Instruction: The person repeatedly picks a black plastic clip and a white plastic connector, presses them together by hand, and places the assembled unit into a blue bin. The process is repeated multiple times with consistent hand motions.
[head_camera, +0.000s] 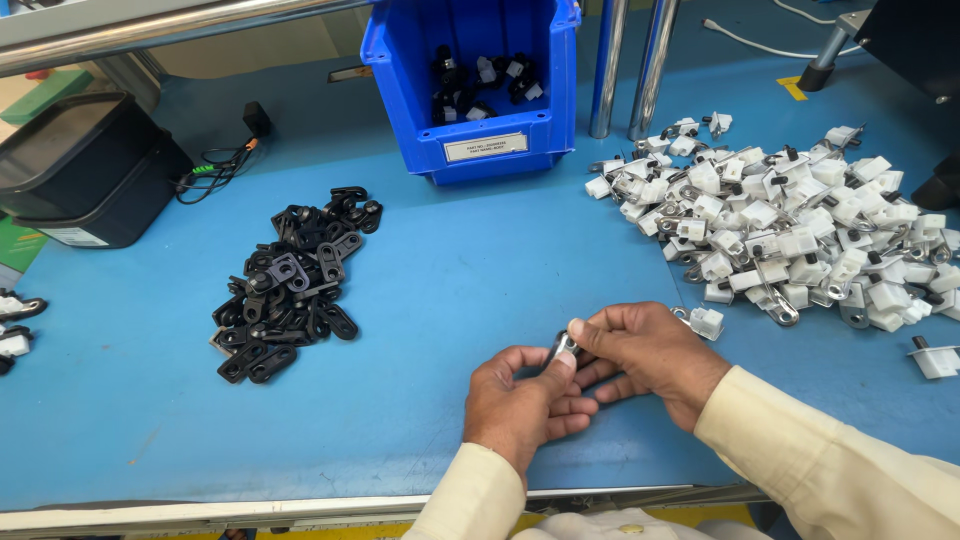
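Blue matting covers the workbench (450, 290), which has a pale front edge and two metal posts (630, 60) rising at the back. Near that front edge both hands meet over the mat, their cream sleeves entering from below. The left hand (525, 405) is curled, thumb and forefinger pinched on a small dark metal-and-plastic part (563, 348). The right hand (650, 360) arches over from the right, its fingertips closed on the same part from above, so the piece sits between both hands just above the mat. One white plastic clip with a metal tab (705, 321) lies just beside the right hand. Further right spreads a large heap of similar white clips (800, 230). To the left lies a pile of flat black plastic links (295, 285). Behind stands an open blue plastic bin (480, 100) holding assembled black-and-white pieces, and a black box (85, 170) sits at far left.
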